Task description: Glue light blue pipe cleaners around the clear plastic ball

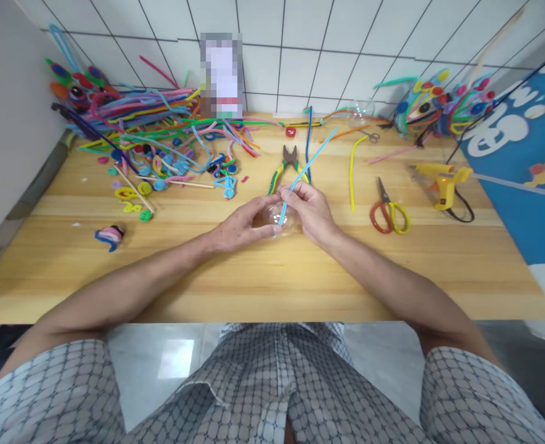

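Note:
My left hand (242,227) curls round a clear plastic ball (287,217) low over the wooden table. Between the thumb and fingers of my right hand (312,209) is a light blue pipe cleaner (316,155); its lower end lies against the ball near my left thumb. The pipe cleaner slants up and to the right. Just beyond my hands lie pliers (290,158) with green and yellow handles, their jaws pointing away and the handles partly hidden. A dark blue pipe cleaner (308,132) lies beside the pliers.
Pipe cleaners (147,111) and small curled pieces (161,163) crowd the back left. To the right are a yellow pipe cleaner (352,176), scissors (389,216) and a yellow glue gun (443,185) with a cord. Colourful decorated figures (418,108) stand at the back right, near another clear ball (360,113).

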### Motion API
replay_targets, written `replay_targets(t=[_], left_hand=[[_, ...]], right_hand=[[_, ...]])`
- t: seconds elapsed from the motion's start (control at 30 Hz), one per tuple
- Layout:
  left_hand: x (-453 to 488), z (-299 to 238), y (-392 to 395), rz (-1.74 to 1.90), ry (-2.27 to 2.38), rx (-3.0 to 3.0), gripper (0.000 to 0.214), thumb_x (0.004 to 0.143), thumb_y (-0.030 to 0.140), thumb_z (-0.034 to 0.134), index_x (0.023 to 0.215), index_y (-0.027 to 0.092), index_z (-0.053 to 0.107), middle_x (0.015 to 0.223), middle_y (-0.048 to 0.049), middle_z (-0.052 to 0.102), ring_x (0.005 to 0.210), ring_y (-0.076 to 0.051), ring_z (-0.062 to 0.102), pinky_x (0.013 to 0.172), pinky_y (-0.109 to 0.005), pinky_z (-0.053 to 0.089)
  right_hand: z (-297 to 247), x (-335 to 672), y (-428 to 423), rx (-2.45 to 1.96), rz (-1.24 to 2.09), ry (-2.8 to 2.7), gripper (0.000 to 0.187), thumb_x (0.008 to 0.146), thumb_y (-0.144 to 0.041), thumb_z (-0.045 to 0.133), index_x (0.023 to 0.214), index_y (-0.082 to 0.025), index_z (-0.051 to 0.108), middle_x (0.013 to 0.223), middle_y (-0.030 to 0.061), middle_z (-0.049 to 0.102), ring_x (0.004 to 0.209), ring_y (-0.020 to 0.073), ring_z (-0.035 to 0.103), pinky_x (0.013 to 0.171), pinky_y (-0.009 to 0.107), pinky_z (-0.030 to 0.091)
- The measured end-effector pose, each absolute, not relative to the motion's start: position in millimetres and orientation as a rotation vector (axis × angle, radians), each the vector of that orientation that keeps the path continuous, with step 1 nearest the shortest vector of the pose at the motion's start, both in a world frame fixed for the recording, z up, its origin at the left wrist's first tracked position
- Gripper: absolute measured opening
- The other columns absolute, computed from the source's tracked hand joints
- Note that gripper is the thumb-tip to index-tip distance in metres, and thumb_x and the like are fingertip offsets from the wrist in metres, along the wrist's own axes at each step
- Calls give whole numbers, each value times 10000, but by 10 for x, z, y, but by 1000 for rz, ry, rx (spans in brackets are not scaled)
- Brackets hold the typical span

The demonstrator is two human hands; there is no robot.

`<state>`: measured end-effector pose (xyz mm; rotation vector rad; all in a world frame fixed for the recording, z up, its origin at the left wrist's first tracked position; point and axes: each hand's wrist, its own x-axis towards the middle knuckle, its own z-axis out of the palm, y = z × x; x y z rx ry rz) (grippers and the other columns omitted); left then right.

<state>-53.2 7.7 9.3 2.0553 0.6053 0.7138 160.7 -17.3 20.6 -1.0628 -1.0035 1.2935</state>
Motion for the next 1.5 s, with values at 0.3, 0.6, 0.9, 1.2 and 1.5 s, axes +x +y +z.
replay_targets(t=[0.3,0.6,0.9,1.2,1.5], left_hand=[[-509,60,70,794,603,2072,710,1010,534,782,1608,221,563,1628,-171,650,1473,-333,662,1274,-517,525],[-501,52,58,892,490,2051,744,1017,399,807,1677,286,485,1741,-168,537,1554,-350,599,1293,-547,505],[-477,-8,73,959,491,2095,779,990,437,846,1672,294,499,1692,-165,595,1494,-340,651,1250,-516,543],[-520,82,0,924,718,2138,719,994,544,815,1606,288,537,1566,-143,679,1407,-336,689,1228,-551,572],[-520,49,22,949,719,2236,676,969,504,832,1561,322,560,1551,-111,684,1421,-374,675,1236,-593,579]], right_hand=[[320,1634,-241,-1047,1272,-1018,483,728,-696,962,831,-272,754,889,-19,736,884,171,673,861,315,585],[299,1647,-298,-1059,1246,-1127,473,731,-685,977,865,-283,765,1176,22,814,1105,225,748,1028,384,609],[302,1638,-303,-1088,1199,-1167,472,748,-685,964,855,-279,749,1198,27,812,1175,231,743,1076,395,595],[478,1698,-315,-1137,1200,-1209,533,797,-790,862,941,-292,738,1154,24,804,1126,235,736,1060,396,601],[606,3056,-448,-1637,498,-1515,156,841,-395,797,906,-258,760,965,32,785,912,236,723,978,443,593]])
